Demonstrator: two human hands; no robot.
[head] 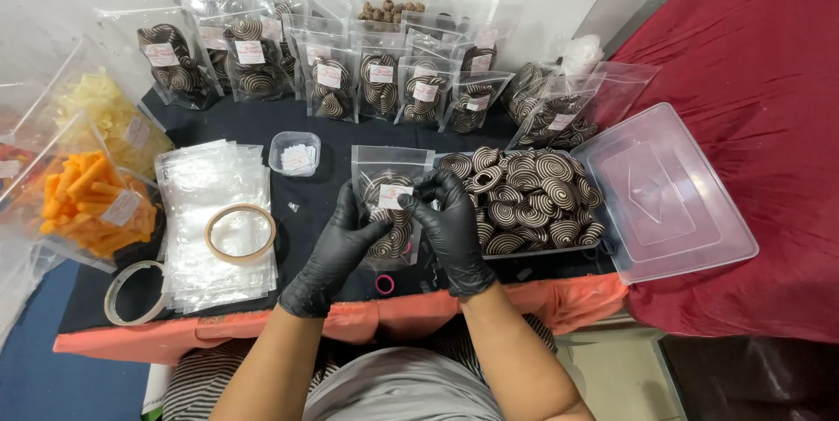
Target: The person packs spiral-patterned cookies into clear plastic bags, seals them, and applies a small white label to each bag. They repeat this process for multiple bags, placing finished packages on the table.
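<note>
Nearest me, a small pink ring (384,284) lies on the black tabletop (306,211) just below my hands. My left hand (336,242), in a black glove, is curled around the left edge of a clear plastic pouch of brown-and-cream spiral biscuits (391,211), which stands between both hands at the table's centre. My right hand (450,220) pinches the pouch's upper right side, fingers closed on it beside its small white label. At near left I count two tape rolls: one (131,294) at the table's edge, one (240,233) on a stack of empty clear pouches (214,211). Right of my hands sits a clear tub of loose spiral biscuits (524,202), its lid (664,194) beside it. Further left, an orange snack bag (92,207). Far back, at least a dozen filled, white-labelled pouches (384,84) stand in rows.
</note>
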